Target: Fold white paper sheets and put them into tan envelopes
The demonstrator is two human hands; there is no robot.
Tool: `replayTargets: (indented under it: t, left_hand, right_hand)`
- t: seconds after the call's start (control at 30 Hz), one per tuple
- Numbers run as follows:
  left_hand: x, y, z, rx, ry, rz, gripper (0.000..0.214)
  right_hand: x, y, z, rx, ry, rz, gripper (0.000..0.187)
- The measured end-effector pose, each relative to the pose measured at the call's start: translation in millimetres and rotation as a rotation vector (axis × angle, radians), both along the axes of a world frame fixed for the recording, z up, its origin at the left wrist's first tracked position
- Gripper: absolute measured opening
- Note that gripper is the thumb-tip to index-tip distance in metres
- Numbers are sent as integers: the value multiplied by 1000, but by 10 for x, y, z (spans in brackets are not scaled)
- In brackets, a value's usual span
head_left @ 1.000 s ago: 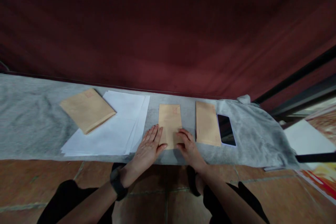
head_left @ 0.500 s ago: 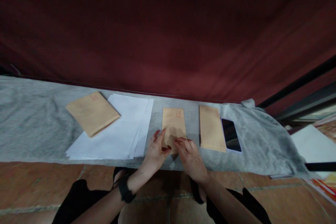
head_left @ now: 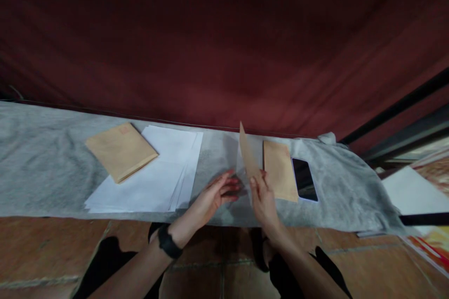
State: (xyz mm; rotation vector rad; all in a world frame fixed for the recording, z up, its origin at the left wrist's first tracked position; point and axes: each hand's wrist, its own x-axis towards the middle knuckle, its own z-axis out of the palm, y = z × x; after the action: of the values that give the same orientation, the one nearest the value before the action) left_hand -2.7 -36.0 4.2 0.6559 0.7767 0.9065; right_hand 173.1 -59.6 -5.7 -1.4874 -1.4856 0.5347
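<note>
A brown paper envelope point(head_left: 248, 152) is tilted up on its edge, gripped near its lower end by my right hand point(head_left: 262, 198). My left hand point(head_left: 216, 196) is just left of it, holding nothing, its fingers apart and slightly blurred. To the right of the held envelope lies a small pile of brown envelopes point(head_left: 280, 173), flat on the grey cloth. Off to the left, a stack of white paper sheets point(head_left: 147, 191) lies spread a little, with another pile of brown envelopes point(head_left: 122, 152) resting across its upper left part.
A grey cloth point(head_left: 45, 163) covers the long narrow surface. A phone point(head_left: 305, 180) with a dark screen lies right of the right-hand envelopes. Behind rises a dark red curtain point(head_left: 210, 56). White paper point(head_left: 417, 191) and a black bar point(head_left: 428, 219) are at the far right.
The envelope that lay flat between both hands has been lifted and turned on edge by my right hand, moving slightly right. My left hand has let go and opened.
</note>
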Motion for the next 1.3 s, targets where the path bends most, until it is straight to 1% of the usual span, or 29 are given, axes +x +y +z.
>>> replayTargets:
  t: [0.07, 0.1, 0.13, 0.2, 0.27, 0.37, 0.43, 0.5, 0.57, 0.63, 0.7, 0.77, 0.83, 0.9, 0.93, 1.0, 1.07, 1.13, 1.23, 1.3]
  left_hand:
    - [47, -15, -33, -55, -13, -54, 54]
    - [76, -25, -53, -69, -8, -72, 55]
    - [106, -36, -72, -77, -5, -92, 56]
    - [166, -56, -93, -73, -17, -135, 56]
    - [215, -64, -95, -54, -40, -166, 55]
    - [257, -46, -104, -59, -63, -154, 56]
    - [262, -18, -134, -81, -56, -116, 53]
    - [250, 10, -178, -83, -20, -98, 51]
    - [227, 23, -215, -58, 62, -106, 48]
    - [197, 16, -231, -22, 177, -128, 42]
    - [167, -3, -228, 15, 283, -146, 38]
    - [140, -20, -217, 52, 338, -165, 38]
    - [122, -24, -211, 77, 365, -171, 42]
    - [116, -13, -215, 78, 394, -172, 46]
    - [116, -3, -222, 70, 414, -162, 49]
    - [119, 21, -241, 53, 453, -130, 55]
    - [121, 46, -267, 54, 489, -96, 60]
    - [115, 68, -297, 68, 523, -86, 64]
    - [84, 94, -331, 86, 566, -133, 66]
    - [48, 104, -336, 89, 584, -168, 66]
  right_hand:
    - [34, 51, 86, -66, 313, -145, 40]
    - [25, 66, 110, -97, 468, -181, 43]
    - [0, 73, 120, -122, 616, -186, 45]
    - [-80, 74, 101, -154, 858, -124, 48]
    - [-162, 62, 51, -195, 997, -45, 48]
    - [-216, 36, -26, -269, 1027, -30, 43]
    - [-190, 26, -49, -285, 983, -47, 38]
    - [-117, 35, -48, -285, 938, -31, 35]
    - [-3, 68, -37, -288, 886, -30, 34]
    - [135, 118, -38, -318, 779, -58, 31]
    - [270, 167, -59, -381, 585, -52, 27]
    - [374, 196, -95, -420, 330, -14, 26]
    - [428, 194, -125, -422, 57, -1, 23]
    - [435, 163, -135, -430, -204, -24, 19]
    - [424, 142, -131, -441, -321, -38, 20]
    - [387, 100, -113, -444, -514, -64, 30]
    - [338, 78, -91, -398, -633, -80, 35]
    - [278, 85, -83, -302, -677, -46, 34]
    - [162, 145, -122, -115, -645, 114, 37]
    - [78, 199, -182, -40, -619, 210, 41]
